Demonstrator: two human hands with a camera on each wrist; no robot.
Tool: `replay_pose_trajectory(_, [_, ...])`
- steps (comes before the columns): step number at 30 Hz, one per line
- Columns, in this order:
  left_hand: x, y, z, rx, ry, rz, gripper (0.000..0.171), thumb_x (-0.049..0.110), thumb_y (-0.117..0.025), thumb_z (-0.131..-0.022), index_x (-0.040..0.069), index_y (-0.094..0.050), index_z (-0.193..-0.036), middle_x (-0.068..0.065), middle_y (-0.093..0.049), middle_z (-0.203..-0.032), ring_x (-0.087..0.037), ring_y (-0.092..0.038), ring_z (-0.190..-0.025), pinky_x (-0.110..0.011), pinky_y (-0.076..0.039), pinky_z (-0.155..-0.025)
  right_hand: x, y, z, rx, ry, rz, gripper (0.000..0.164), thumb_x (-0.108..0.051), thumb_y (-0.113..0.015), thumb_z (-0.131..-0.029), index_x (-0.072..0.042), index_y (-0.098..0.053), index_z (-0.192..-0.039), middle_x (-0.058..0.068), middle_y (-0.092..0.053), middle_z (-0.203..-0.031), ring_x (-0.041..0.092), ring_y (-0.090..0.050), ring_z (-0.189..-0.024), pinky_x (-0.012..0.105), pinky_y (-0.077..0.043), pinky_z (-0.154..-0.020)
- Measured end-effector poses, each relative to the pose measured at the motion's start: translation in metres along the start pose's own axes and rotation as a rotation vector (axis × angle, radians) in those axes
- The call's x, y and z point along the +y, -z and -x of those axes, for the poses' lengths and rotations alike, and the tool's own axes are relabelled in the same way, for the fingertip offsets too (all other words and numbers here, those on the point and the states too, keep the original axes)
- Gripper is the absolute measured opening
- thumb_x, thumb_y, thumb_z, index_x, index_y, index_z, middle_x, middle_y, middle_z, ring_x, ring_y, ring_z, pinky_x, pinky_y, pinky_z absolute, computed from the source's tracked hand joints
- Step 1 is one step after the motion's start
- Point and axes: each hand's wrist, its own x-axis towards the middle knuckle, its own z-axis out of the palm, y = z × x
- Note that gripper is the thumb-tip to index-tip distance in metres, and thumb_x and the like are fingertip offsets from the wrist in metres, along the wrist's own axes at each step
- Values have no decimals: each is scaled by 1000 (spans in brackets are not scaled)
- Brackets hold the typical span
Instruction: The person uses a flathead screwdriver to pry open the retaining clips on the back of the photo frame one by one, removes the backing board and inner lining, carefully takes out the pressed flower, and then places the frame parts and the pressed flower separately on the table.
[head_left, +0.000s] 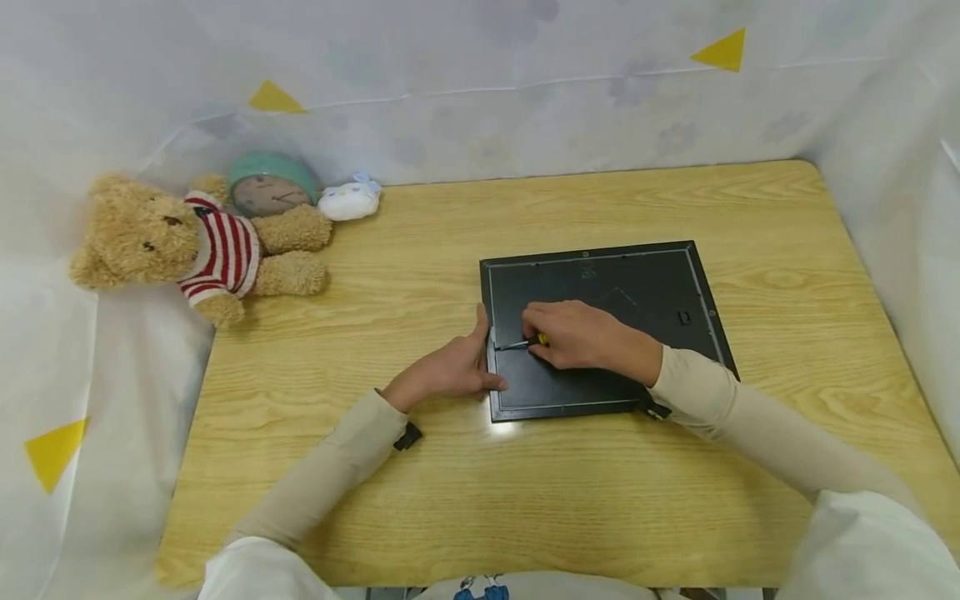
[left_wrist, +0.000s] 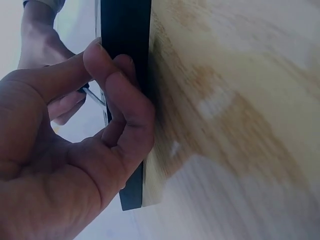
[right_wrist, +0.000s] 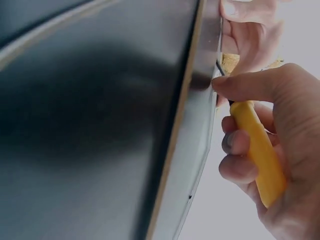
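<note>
A black picture frame (head_left: pixel 637 275) lies back side up on the table, a thin pale line running round just inside its rim. My right hand (head_left: pixel 577 335) grips the yellow handle of a screwdriver (right_wrist: pixel 260 150), palm over the back panel. The metal shaft (head_left: pixel 513 345) points left, its tip right at the frame's left rim. There, my left hand (head_left: pixel 461 362) holds the side of the frame, one digit reaching onto the top face. In the left wrist view its curled fingers (left_wrist: pixel 127 105) lie against the black outer edge.
A teddy bear (head_left: pixel 225 250) in a striped shirt lies at the table's far left. Behind it are a green round clock (head_left: pixel 273 185) and a small white plush (head_left: pixel 350 200). White patterned sheeting (head_left: pixel 480 125) with yellow triangles borders the wooden table (head_left: pixel 375 275).
</note>
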Motion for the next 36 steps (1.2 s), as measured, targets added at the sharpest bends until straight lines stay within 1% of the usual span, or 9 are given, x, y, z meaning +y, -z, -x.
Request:
replay_pose_trajectory(9, [1,2,1,0,-22,-30,127,23,-76,-91,1,37,-146,-4,-69,-65,-18,-66,-56,-26,-50,-67,-14,12,-12,-46,7,161,14,-20,-69,-94,-12,-60,-88,-1,-52,-81,12,-48,-58,28,-41,-54])
replay_pose_trajectory(17, [2,1,2,0,-35,-23,125,21,-75,-92,2,36,-147,-1,-67,-62,-16,-66,-55,-26,-50,-68,-39,35,-35,-194,57,262,7,-6,-64,-93,-7,-70,-96,6,-63,-86,18,-53,-62,31,-42,-56])
replay_pose_trajectory(19, [2,1,2,4,-25,-31,122,21,-75,-92,3,29,-152,-1,-67,-62,-16,-65,-54,-26,-49,-65,-47,39,-42,-217,80,278,10,-2,-64,-90,-7,-71,-95,6,-65,-85,18,-52,-62,32,-41,-56])
replay_pose_trajectory(22, [2,-1,2,15,-15,-56,105,24,-76,-91,0,2,-157,-1,-65,-62,-14,-61,-53,-26,-46,-59,-57,44,-51,-233,115,304,14,3,-65,-87,-9,-72,-88,6,-64,-80,16,-47,-60,31,-40,-54])
replay_pose_trajectory(24, [1,-2,2,27,-22,-81,91,25,-76,-91,-2,-17,-153,-1,-62,-63,-13,-57,-54,-26,-43,-57,-64,45,-57,-233,136,328,15,3,-67,-86,-11,-70,-83,6,-64,-79,16,-46,-60,32,-41,-54])
replay_pose_trajectory(26, [0,-2,3,42,-45,-93,81,25,-77,-90,-4,-28,-147,-3,-60,-68,-14,-54,-56,-25,-41,-56,-70,46,-62,-243,134,350,16,3,-69,-85,-12,-69,-81,6,-64,-78,16,-47,-61,32,-43,-55])
replay_pose_trajectory(31, [-3,-4,3,74,-132,-69,57,18,-77,-89,-3,-47,-132,-8,-58,-93,-15,-51,-65,-25,-40,-59,-84,47,-75,-319,74,389,13,-2,-74,-85,-13,-71,-92,6,-66,-87,17,-54,-67,33,-46,-58])
replay_pose_trajectory(34, [-4,-5,2,88,-156,-46,42,15,-77,-88,-1,-55,-120,-8,-56,-92,-16,-50,-68,-25,-39,-61,-91,46,-83,-361,32,402,16,-6,-77,-86,-14,-71,-98,5,-68,-93,17,-57,-70,33,-51,-60])
replay_pose_trajectory(36, [-4,-6,3,94,-154,-35,41,15,-77,-89,-1,-55,-120,-8,-54,-91,-17,-50,-71,-26,-39,-65,-96,45,-87,-378,11,411,15,-7,-74,-89,-15,-71,-101,4,-68,-97,17,-59,-73,34,-54,-62])
